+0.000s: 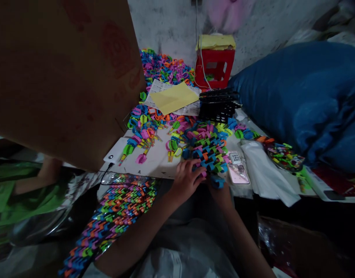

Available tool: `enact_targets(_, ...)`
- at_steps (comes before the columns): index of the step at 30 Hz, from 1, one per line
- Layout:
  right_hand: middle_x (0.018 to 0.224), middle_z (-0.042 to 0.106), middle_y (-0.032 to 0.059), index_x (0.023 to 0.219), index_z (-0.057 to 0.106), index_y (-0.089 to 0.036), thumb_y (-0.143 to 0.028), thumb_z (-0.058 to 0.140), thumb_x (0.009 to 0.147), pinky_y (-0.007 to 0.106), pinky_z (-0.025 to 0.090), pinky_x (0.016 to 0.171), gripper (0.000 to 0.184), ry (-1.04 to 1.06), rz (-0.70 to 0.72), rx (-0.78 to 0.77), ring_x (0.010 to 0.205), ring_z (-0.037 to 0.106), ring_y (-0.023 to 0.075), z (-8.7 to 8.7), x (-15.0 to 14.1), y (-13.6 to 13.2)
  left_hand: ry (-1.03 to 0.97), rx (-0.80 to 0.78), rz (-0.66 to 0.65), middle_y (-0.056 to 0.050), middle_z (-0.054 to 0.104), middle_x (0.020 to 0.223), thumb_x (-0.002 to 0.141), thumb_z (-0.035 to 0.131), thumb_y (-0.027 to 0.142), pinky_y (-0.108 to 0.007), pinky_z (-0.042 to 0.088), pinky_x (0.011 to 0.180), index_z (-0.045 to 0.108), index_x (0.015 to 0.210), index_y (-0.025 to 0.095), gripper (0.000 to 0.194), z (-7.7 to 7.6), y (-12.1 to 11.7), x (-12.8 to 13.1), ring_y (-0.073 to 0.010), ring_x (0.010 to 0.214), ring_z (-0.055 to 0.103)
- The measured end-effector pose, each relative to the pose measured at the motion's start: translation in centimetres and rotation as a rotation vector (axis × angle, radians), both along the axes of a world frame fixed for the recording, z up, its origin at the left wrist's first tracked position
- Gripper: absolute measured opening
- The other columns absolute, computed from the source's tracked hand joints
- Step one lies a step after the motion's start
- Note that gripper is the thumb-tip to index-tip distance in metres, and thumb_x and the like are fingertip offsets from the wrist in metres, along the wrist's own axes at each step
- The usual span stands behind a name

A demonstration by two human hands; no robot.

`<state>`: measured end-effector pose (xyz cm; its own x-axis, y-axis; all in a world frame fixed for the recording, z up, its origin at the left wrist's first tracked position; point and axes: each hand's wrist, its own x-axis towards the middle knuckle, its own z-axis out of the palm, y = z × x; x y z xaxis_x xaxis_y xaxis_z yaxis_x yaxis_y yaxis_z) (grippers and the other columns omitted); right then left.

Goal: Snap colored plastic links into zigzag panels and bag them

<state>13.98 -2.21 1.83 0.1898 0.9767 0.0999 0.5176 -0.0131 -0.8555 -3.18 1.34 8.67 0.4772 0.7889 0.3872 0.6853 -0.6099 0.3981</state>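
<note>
At the table's front edge, rows of small bright plastic loop-shaped pieces [209, 148] form a dense panel. My left hand [187, 179] is at the panel's near left corner, its fingers bent and closed around a small pink plastic piece [203, 174]. My right hand [222, 196] is low at the near edge, right under a blue plastic piece [217, 181]. Its fingers are hidden behind that piece, so its grip cannot be made out. Loose pieces with striped yellow stems [148, 141] lie to the left of the panel.
A large cardboard box [67, 77] rises at the left, near another person's arm [35, 183]. Black perforated trays [218, 106], yellow paper [174, 97] and a red stool [214, 67] are farther back. A pink phone [238, 168], white bag [267, 170] and big blue sack [307, 100] stand right.
</note>
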Motion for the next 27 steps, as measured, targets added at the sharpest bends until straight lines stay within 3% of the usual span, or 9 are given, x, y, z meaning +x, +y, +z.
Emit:
enact_targets(6, 0.093, 0.074, 0.0134, 0.098, 0.071, -0.017, -0.036, 0.056, 0.081, 0.035, 0.053, 0.070, 0.029, -0.096, 0.108, -0.036, 0.088, 0.069, 0.0290, 0.8, -0.2, 1.3, -0.023, -0.033, -0.097, -0.004, 0.052, 0.127, 0.087, 0.061, 0.024, -0.045, 0.035, 0.103, 0.065, 0.105, 0.029, 0.019, 0.5, 0.9, -1.0, -0.0250, 0.119, 0.041)
enact_targets(9, 0.099, 0.073, 0.0145, 0.105, 0.070, -0.017, -0.027, 0.055, 0.081, 0.033, 0.052, 0.072, 0.030, -0.208, 0.145, -0.029, 0.092, 0.068, 0.0283, 1.3, -0.7, 1.7, -0.001, -0.038, -0.137, -0.004, 0.052, 0.127, 0.087, 0.061, 0.032, -0.046, 0.034, 0.104, 0.064, 0.104, 0.029, 0.017, 1.1, 1.1, -1.4, -0.0255, 0.119, 0.041)
enact_targets(13, 0.092, 0.074, 0.0112, 0.099, 0.071, -0.018, -0.016, 0.052, 0.079, 0.029, 0.051, 0.071, 0.027, -0.281, 0.264, -0.064, 0.082, 0.068, 0.0232, 2.2, -1.0, 1.7, -0.050, -0.054, -0.112, -0.008, 0.053, 0.123, 0.074, 0.068, 0.058, -0.048, 0.034, 0.104, 0.060, 0.105, 0.023, 0.048, 1.3, 0.8, -0.9, -0.0294, 0.119, 0.041)
enact_targets(16, 0.083, 0.074, 0.0100, 0.087, 0.072, -0.017, -0.012, 0.050, 0.078, 0.027, 0.049, 0.067, 0.023, -0.383, 0.305, -0.138, 0.077, 0.066, 0.0214, 2.5, -1.1, 2.0, -0.102, -0.022, -0.014, -0.009, 0.054, 0.118, 0.072, 0.070, 0.057, -0.048, 0.037, 0.102, 0.058, 0.107, 0.021, 0.051, 0.8, 0.4, 0.2, -0.0297, 0.114, 0.043)
enact_targets(21, 0.070, 0.071, 0.0114, 0.072, 0.070, -0.015, -0.009, 0.048, 0.079, 0.026, 0.044, 0.062, 0.024, -0.562, 0.309, -0.203, 0.066, 0.064, 0.0192, 1.6, -1.5, 2.7, -0.138, -0.003, 0.048, -0.008, 0.053, 0.116, 0.080, 0.068, 0.032, -0.043, 0.039, 0.101, 0.056, 0.117, 0.022, 0.039, 0.1, 0.5, 0.9, -0.0257, 0.112, 0.043)
enact_targets(27, 0.074, 0.072, 0.0120, 0.077, 0.071, -0.015, -0.012, 0.044, 0.082, 0.026, 0.044, 0.061, 0.028, -0.523, 0.282, -0.127, 0.067, 0.065, 0.0198, -0.2, -0.7, 3.1, -0.128, 0.013, 0.117, -0.008, 0.054, 0.110, 0.078, 0.068, 0.049, -0.044, 0.041, 0.096, 0.058, 0.114, 0.022, 0.046, -0.2, 1.3, 1.7, -0.0269, 0.106, 0.045)
